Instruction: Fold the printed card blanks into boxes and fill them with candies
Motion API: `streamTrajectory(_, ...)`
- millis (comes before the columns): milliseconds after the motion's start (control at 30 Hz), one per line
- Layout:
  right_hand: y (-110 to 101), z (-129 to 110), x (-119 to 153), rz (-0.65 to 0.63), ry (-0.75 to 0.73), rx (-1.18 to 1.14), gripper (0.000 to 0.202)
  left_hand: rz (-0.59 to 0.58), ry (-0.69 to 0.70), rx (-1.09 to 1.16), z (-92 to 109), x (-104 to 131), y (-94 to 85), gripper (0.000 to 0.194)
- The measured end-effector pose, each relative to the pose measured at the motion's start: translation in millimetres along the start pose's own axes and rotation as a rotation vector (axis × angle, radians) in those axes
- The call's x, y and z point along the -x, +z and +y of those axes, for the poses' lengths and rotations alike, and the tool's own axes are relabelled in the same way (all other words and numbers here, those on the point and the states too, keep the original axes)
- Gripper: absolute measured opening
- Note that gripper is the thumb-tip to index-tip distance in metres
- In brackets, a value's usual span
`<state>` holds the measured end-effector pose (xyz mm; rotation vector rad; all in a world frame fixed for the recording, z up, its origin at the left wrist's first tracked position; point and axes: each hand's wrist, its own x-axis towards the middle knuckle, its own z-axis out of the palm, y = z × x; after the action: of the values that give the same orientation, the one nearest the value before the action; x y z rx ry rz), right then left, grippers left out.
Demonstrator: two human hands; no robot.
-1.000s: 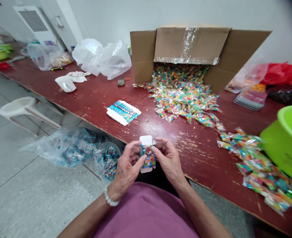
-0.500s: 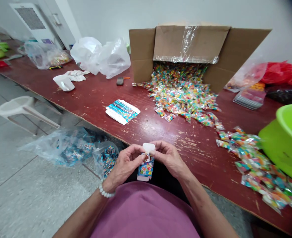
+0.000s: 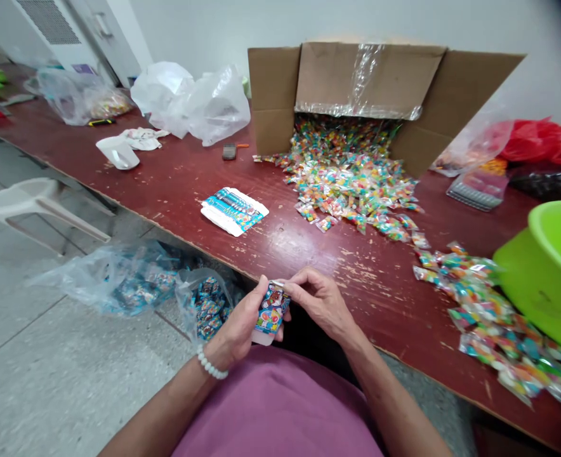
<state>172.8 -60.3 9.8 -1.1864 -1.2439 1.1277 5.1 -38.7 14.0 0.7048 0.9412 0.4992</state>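
A small blue printed candy box [image 3: 270, 315] is held over my lap at the table's near edge. My left hand [image 3: 245, 320] wraps round it from the left and behind, with fingertips showing at its right side. The fingers of my right hand [image 3: 316, 298] pinch the box's top end, where the flap is folded over. At the lower end a pale flap sticks out. Flat printed cartons [image 3: 235, 211] lie on the table ahead. Beyond them, wrapped candy packets [image 3: 351, 184] spill from a large cardboard box [image 3: 366, 79].
More packets lie along the right beside a green basin [image 3: 542, 273]. Plastic bags [image 3: 190, 101], a white scoop [image 3: 117, 153] and a small brush [image 3: 230, 151] are farther back on the red table [image 3: 176, 190]. Bags of filled boxes [image 3: 209, 308] and a white stool [image 3: 28, 197] stand at left.
The white top flap, upright before, is now folded down. My left hand has shifted from pinching the box's upper part to wrapping round it, and the box tilts more.
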Motion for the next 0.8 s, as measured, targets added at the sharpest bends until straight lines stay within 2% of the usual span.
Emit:
streamTrajectory(133, 3, -6, -3, -0.026, -0.033, 0.084, 0.015, 0.053, 0.045, 0.017, 4, -2, 3.9, 0.055)
streamTrajectory(200, 9, -4, -3, 0.012, 0.013, -0.091, 0.026, 0.065, 0.076, 0.072, 9, -3, 4.0, 0.053)
streamTrajectory(300, 20, 2, -2, 0.191, 0.06, -0.35, 0.045, 0.042, 0.112, 0.158, 16, -3, 3.0, 0.051)
streamTrajectory(333, 23, 4, -1, 0.236, 0.056, -0.383, 0.044, 0.028, 0.119, 0.172, 17, -3, 3.0, 0.051)
streamTrajectory(400, 27, 6, 0, 0.244, 0.043, -0.403, 0.036, 0.028, 0.139, 0.181, 17, -3, 4.0, 0.049)
streamTrajectory(500, 25, 6, 0, 0.161, 0.036, -0.351, 0.019, 0.1, 0.169, 0.189, 12, -2, 7.2, 0.046)
streamTrajectory(567, 22, 6, 0, 0.161, -0.011, -0.227, 0.013, 0.135, 0.17, 0.185, 9, -2, 9.1, 0.046)
streamTrajectory(667, 20, 6, 0, 0.218, -0.086, -0.074, 0.01, 0.145, 0.164, 0.184, 6, -3, 10.1, 0.046)
streamTrajectory(800, 21, 5, 1, 0.226, -0.071, -0.089, 0.017, 0.152, 0.183, 0.211, 4, -3, 10.6, 0.048)
